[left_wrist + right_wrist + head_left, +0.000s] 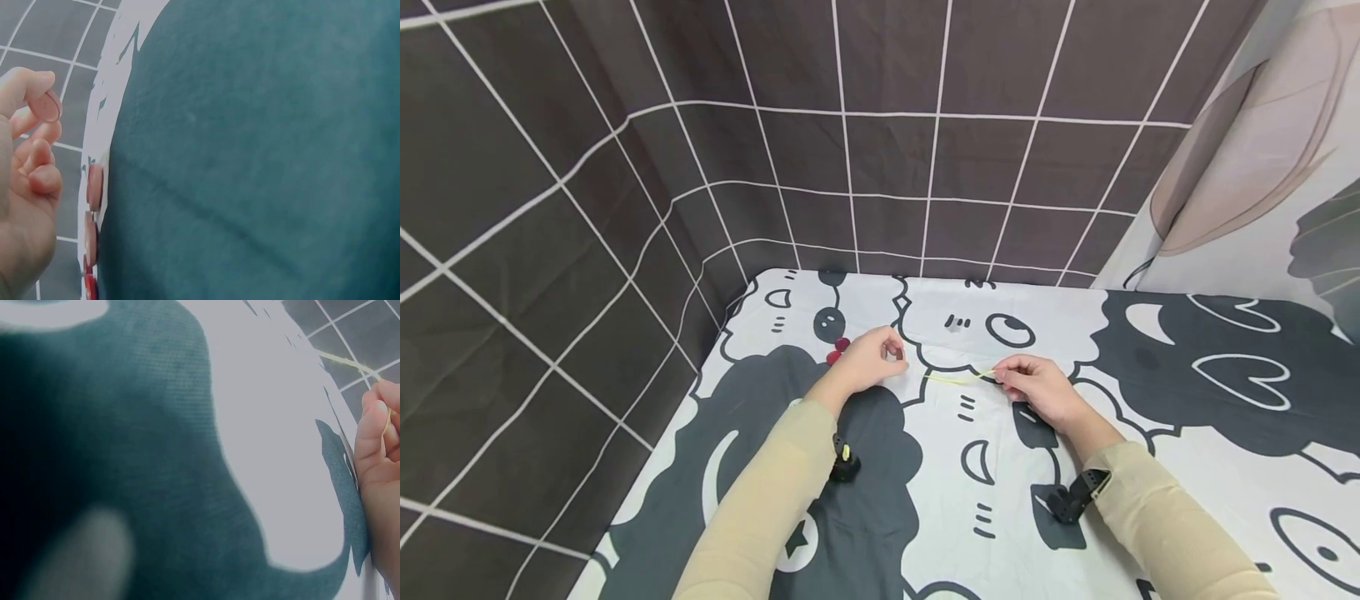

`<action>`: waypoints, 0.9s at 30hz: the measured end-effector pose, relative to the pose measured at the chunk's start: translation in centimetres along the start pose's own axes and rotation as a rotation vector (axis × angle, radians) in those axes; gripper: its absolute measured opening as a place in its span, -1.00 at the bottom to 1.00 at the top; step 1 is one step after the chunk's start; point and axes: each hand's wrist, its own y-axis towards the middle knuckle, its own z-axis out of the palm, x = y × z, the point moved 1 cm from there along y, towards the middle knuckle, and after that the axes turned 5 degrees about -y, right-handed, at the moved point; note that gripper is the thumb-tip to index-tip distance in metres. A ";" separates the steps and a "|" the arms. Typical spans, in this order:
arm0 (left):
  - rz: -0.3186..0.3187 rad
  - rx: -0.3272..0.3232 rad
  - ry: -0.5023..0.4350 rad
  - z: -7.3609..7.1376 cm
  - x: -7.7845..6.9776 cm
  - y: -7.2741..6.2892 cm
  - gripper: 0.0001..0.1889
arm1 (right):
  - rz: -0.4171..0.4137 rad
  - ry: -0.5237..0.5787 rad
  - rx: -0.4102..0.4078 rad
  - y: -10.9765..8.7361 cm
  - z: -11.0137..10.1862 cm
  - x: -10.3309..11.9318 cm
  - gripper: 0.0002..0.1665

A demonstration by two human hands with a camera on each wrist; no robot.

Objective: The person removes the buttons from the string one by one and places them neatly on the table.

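My left hand (871,360) pinches a flat, round, reddish button-like disc (47,107) between thumb and forefinger; the other fingers curl loosely below. In the head view that disc cannot be made out. Several more red discs (834,357) lie on the cloth just left of the left hand, and in the left wrist view they stand in a row (92,240) by its edge. To the right, my right hand (1037,385) pinches one end of a thin yellow string (951,380). Its free end stretches left toward the left hand, apart from it.
A white cloth (940,467) with dark cartoon shapes covers the surface. Dark curtain fabric with white grid lines (887,158) hangs behind and at the left. A pale printed curtain (1247,183) hangs at the right. Black cameras (1070,500) sit on both wrists.
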 end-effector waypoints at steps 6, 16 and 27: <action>0.022 -0.003 -0.006 -0.6 0.0 -0.1 -0.79 | 0.015 -0.005 -0.008 0.1 0.1 0.1 -0.70; 0.008 -0.023 0.009 -0.9 0.5 -0.4 -0.76 | 0.012 -0.017 0.000 0.2 0.2 0.1 -0.68; -0.016 -0.032 0.002 -1.1 1.1 -0.8 -0.77 | 0.021 -0.035 -0.008 0.0 0.2 0.2 -0.68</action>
